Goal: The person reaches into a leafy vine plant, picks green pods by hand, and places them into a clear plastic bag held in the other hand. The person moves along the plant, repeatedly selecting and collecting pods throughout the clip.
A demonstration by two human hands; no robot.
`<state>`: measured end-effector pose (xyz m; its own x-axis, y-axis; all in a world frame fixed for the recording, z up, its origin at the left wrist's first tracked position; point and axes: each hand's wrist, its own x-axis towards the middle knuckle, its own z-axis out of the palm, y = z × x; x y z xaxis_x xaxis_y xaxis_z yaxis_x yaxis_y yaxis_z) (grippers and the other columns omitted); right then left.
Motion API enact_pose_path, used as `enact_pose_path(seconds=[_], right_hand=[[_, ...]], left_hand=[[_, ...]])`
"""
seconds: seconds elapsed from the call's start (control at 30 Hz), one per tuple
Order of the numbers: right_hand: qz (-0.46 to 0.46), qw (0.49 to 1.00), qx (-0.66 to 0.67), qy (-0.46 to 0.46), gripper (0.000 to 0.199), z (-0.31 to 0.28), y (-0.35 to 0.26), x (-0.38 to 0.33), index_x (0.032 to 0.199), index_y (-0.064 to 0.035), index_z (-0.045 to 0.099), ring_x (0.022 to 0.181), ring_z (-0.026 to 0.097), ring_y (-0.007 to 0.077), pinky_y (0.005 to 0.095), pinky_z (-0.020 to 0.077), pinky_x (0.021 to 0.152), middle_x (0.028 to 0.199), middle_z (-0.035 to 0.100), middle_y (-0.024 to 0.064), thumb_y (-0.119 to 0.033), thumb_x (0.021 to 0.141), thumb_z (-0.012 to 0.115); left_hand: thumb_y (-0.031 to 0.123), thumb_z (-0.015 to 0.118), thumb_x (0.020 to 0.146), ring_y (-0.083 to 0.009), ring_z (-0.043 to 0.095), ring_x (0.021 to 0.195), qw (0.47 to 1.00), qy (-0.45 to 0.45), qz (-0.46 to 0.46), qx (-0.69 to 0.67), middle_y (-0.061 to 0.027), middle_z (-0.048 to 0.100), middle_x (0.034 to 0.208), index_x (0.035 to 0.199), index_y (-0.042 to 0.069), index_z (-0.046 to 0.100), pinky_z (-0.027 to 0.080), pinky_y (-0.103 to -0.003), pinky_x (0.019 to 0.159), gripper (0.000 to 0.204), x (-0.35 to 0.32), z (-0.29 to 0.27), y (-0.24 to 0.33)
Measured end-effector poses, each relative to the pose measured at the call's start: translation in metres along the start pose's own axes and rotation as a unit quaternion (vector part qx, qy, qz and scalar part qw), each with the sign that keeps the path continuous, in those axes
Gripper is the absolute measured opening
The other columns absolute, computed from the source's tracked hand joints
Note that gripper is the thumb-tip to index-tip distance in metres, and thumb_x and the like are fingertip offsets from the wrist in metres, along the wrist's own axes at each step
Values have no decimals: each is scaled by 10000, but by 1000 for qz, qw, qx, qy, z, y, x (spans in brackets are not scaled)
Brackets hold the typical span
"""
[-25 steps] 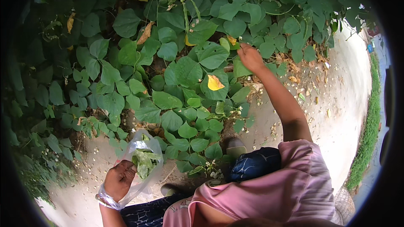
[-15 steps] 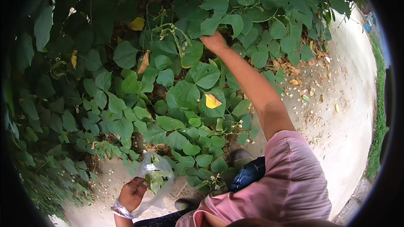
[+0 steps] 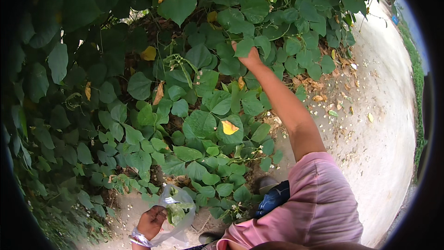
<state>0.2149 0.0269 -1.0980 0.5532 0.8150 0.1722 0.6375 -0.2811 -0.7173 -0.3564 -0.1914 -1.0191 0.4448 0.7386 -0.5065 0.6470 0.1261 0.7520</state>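
Note:
My left hand [image 3: 151, 222] is closed on the rim of a clear plastic bag [image 3: 187, 222], part of which loops around the wrist. Flat green pods or leaves [image 3: 175, 214] show inside the bag; their exact kind is hard to make out. At the end of my outstretched arm, my right hand [image 3: 251, 58] reaches into the climbing plant. A broad green leaf [image 3: 244, 46] covers most of its fingers, so what they touch is hidden. To the left of this hand, a cluster of slim green pods [image 3: 182, 65] hangs among the leaves.
Dense vine foliage [image 3: 134, 134] fills the left and middle. A yellow leaf [image 3: 229, 128] lies on top of it. Pale ground [image 3: 370, 157] strewn with dry leaves and small petals runs along the right, bordered by a green strip [image 3: 416, 97]. My shoe [image 3: 267, 184] stands by the plant's lower edge.
My right hand has shifted slightly right and lower, and a leaf now covers more of it. My left hand and the bag sit a little lower and further right in view.

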Motion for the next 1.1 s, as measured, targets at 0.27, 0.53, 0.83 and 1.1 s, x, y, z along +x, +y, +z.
enact_pose_path(seconds=[0.27, 0.53, 0.83, 1.1], right_hand=[[38, 991, 38, 119, 752, -55, 37, 11, 1391, -28, 217, 1173, 408, 443, 440, 343, 988, 1309, 393, 282, -424, 818, 499], [119, 991, 9, 55, 691, -46, 75, -8, 1363, -30, 307, 1179, 427, 415, 430, 353, 989, 1288, 431, 269, -430, 830, 492], [72, 851, 521, -14, 602, -99, -43, -14, 1401, -60, 235, 1070, 539, 227, 325, 487, 774, 1352, 393, 156, -149, 867, 500], [-49, 909, 404, 86, 674, -90, -114, 48, 1399, -20, 223, 1248, 374, 326, 362, 340, 983, 1387, 353, 188, -111, 794, 505]], left_hand=[[11, 498, 876, -162, 580, 813, 996, -4, -69, 53, -94, 610, 859, 1003, -67, 552, 472, -269, 754, 159, -3, 0, 34], [147, 563, 883, -125, 532, 680, 999, 35, -19, 18, -68, 593, 753, 979, -11, 597, 447, -259, 645, 188, 0, 5, 8], [25, 499, 887, -164, 583, 855, 998, -9, -57, 18, -87, 585, 928, 1075, -69, 524, 477, -279, 777, 212, 13, -2, -5], [58, 516, 873, -137, 578, 785, 997, 2, -70, -31, -64, 610, 854, 1018, -48, 556, 468, -254, 733, 184, 18, 4, 8]])
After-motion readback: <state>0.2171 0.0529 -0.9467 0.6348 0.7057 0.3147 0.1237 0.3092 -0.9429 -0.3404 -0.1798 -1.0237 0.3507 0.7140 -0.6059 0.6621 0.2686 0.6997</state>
